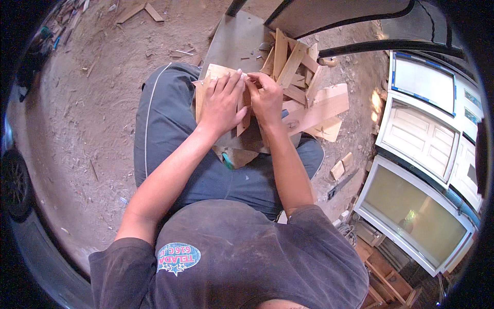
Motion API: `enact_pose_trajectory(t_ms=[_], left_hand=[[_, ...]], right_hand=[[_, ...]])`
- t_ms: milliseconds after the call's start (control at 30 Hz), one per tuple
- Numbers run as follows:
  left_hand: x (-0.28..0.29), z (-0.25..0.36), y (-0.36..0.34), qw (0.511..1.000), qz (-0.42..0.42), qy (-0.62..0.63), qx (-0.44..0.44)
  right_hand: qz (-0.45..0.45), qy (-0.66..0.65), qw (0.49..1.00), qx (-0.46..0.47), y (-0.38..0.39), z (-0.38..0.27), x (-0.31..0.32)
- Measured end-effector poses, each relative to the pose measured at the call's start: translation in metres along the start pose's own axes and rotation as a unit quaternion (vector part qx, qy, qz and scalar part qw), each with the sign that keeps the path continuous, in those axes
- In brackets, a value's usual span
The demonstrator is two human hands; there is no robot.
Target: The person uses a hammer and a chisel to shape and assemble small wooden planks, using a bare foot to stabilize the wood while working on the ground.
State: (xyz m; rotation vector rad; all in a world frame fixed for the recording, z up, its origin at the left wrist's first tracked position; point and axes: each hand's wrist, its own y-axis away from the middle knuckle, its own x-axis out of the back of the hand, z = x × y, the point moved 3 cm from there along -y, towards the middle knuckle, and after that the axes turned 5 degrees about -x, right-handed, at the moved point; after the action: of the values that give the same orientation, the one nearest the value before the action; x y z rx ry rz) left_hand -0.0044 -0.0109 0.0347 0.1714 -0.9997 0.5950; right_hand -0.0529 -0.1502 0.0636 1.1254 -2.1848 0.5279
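A pale wooden piece (218, 70), made of more than one board, rests at my knees on a grey flat surface (234, 41). My left hand (222, 100) lies over it, fingers stretched out towards its far edge and thumb apart along its right side. Close beside those fingertips, my right hand (265, 99) is closed in a pinch at the wood's far right corner. Whatever sits between the pinching fingers is hidden or too small to name. Just right of the right hand lies a heap of short wooden strips (290, 64), with wider planks (329, 105) nearer me.
Small dark bits (245, 58) lie on the grey surface. An angled wooden strip (154, 13) and a thin rod (184, 52) are on the dirt ground. Small wood blocks (337, 170) lie right of my leg. White panelled doors (424, 139) and a framed pane (414, 213) stand at right.
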Motion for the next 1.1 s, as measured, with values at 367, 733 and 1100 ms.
enact_pose_trajectory(t_ms=[367, 733, 1100], left_hand=[[0.000, -0.001, -0.002, 0.999, 0.011, 0.036, 0.009], [0.017, -0.002, -0.018, 0.973, 0.175, 0.153, 0.011], [0.010, -0.009, -0.032, 0.967, 0.183, 0.178, 0.003]], right_hand=[[0.021, -0.037, 0.997, -0.070, 0.003, 0.006, -0.004], [0.026, -0.022, 0.998, -0.052, 0.004, 0.012, -0.004], [0.022, -0.030, 0.998, -0.048, 0.006, 0.016, -0.004]])
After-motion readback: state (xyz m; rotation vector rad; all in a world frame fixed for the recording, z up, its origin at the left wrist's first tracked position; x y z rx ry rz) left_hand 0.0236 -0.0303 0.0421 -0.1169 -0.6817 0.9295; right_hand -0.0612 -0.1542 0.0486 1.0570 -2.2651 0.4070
